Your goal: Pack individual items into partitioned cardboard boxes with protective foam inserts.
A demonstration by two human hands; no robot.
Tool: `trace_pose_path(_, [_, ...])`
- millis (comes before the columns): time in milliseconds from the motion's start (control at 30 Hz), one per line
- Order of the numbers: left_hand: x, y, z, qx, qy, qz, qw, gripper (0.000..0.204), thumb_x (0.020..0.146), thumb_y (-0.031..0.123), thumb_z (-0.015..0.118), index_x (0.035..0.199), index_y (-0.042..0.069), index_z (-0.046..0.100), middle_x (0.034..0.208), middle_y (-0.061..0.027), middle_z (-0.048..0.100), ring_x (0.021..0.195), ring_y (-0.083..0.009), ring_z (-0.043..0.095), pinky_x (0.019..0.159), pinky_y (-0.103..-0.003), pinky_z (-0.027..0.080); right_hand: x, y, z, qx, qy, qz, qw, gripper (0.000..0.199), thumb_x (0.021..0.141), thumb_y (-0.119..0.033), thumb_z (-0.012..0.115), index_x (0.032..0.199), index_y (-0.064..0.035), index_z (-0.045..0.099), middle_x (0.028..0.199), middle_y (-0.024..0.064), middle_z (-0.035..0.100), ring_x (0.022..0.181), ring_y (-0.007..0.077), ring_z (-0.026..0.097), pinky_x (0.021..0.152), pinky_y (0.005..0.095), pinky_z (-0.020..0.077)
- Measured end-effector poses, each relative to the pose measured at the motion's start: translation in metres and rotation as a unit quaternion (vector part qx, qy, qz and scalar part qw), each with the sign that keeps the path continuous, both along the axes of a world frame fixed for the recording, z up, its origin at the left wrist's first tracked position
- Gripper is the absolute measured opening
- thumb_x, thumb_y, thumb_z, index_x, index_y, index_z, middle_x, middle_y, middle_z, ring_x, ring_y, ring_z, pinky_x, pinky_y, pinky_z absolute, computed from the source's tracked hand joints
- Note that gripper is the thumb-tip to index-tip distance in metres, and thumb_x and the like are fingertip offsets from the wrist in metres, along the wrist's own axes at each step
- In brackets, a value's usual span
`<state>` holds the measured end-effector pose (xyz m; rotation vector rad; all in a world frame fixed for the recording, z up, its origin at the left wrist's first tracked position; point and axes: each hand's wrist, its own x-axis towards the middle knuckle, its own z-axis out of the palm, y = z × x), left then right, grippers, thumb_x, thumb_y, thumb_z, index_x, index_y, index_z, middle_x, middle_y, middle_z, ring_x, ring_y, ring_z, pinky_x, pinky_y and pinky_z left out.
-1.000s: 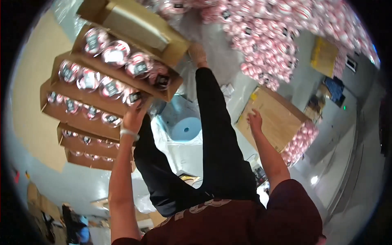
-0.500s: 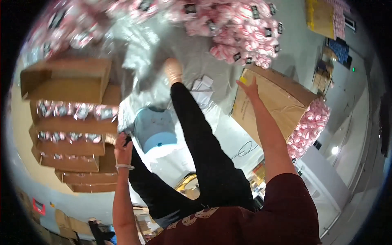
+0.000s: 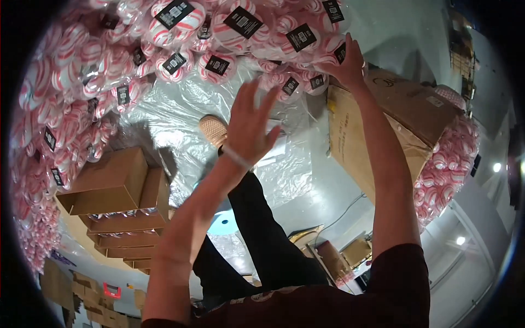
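My left hand (image 3: 249,124) is raised with its fingers spread and holds nothing; a thin band circles its wrist. It hovers over clear plastic sheeting (image 3: 180,117), just short of a big heap of red-and-white striped balls (image 3: 180,22) in clear wrap with black tags. My right hand (image 3: 348,61) reaches further out and rests its fingers on the striped balls at the heap's edge, beside the corner of a large cardboard box (image 3: 383,117). My leg in dark trousers stretches forward, its tan shoe (image 3: 213,130) on the sheeting.
Stacked open cardboard boxes (image 3: 117,188) with wrapped balls inside stand at the left. More striped balls (image 3: 448,164) spill past the large box on the right. A light blue round object (image 3: 221,223) lies by my leg. Small cartons (image 3: 344,254) sit near my right side.
The view has swung up toward the heap of balls. My left hand rose from beside the stacked boxes into the air, fingers spread. My right hand went from the box top to the balls.
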<state>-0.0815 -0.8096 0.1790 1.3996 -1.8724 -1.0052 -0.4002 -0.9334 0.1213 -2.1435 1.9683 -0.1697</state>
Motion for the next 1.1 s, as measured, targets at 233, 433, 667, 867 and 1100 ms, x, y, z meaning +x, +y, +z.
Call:
trace_pose_path(233, [-0.035, -0.133, -0.002, -0.166, -0.209, -0.116, 0.957, 0.082, 0.059, 0.022, 0.080, 0.134, 0.025, 0.047, 0.138, -0.0236, 0.035, 0.132, -0.0437, 0.028, 0.100, -0.057, 0.032, 0.059, 0.039, 0.007, -0.031, 0.006, -0.071, 0.997, 0.117, 0.056, -0.050, 0.084, 0.146, -0.0082, 0.022, 0.136, 0.0254, 0.035, 0.125, 0.0402, 0.038, 0.100, 0.0487, 0.0357])
trace_pose_path(433, [-0.041, -0.107, -0.016, -0.121, -0.278, -0.158, 0.940, 0.086, 0.053, 0.024, 0.083, 0.131, 0.030, 0.048, 0.144, -0.0187, 0.030, 0.133, -0.0405, 0.029, 0.094, -0.064, 0.030, 0.078, 0.060, 0.017, -0.065, -0.014, -0.095, 0.993, 0.108, 0.057, -0.042, 0.084, 0.143, -0.0085, 0.029, 0.125, 0.0239, 0.045, 0.118, 0.0399, 0.042, 0.098, 0.0484, 0.0364])
trace_pose_path(667, [-0.033, -0.025, -0.009, -0.061, -0.201, -0.103, 0.972, 0.083, 0.051, 0.029, 0.079, 0.129, 0.025, 0.049, 0.135, -0.0216, 0.037, 0.128, -0.0410, 0.031, 0.089, -0.066, 0.030, 0.095, 0.102, 0.071, -0.135, -0.013, 0.036, 0.990, 0.099, 0.060, -0.032, 0.084, 0.140, -0.0029, 0.032, 0.131, 0.0221, 0.043, 0.122, 0.0415, 0.040, 0.102, 0.0491, 0.0333])
trace_pose_path(867, [0.003, 0.059, 0.017, 0.096, -0.119, 0.009, 0.988, 0.105, 0.046, 0.033, 0.081, 0.140, 0.032, 0.037, 0.136, -0.0229, 0.033, 0.124, -0.0429, 0.035, 0.082, -0.060, 0.036, 0.073, 0.135, 0.089, -0.056, -0.084, 0.078, 0.992, 0.094, 0.065, -0.027, 0.082, 0.141, -0.0010, 0.032, 0.136, 0.0216, 0.039, 0.125, 0.0378, 0.038, 0.105, 0.0469, 0.0304])
trace_pose_path(1100, [0.136, 0.160, 0.017, 0.042, -0.012, 0.351, 0.935, 0.087, 0.048, 0.031, 0.080, 0.129, 0.019, 0.051, 0.125, -0.0278, 0.040, 0.111, -0.0432, 0.041, 0.087, -0.050, 0.038, 0.138, 0.131, 0.074, 0.094, -0.180, 0.094, 0.975, 0.101, 0.069, -0.022, 0.080, 0.148, -0.0061, 0.020, 0.147, 0.0185, 0.027, 0.134, 0.0326, 0.030, 0.110, 0.0440, 0.0241])
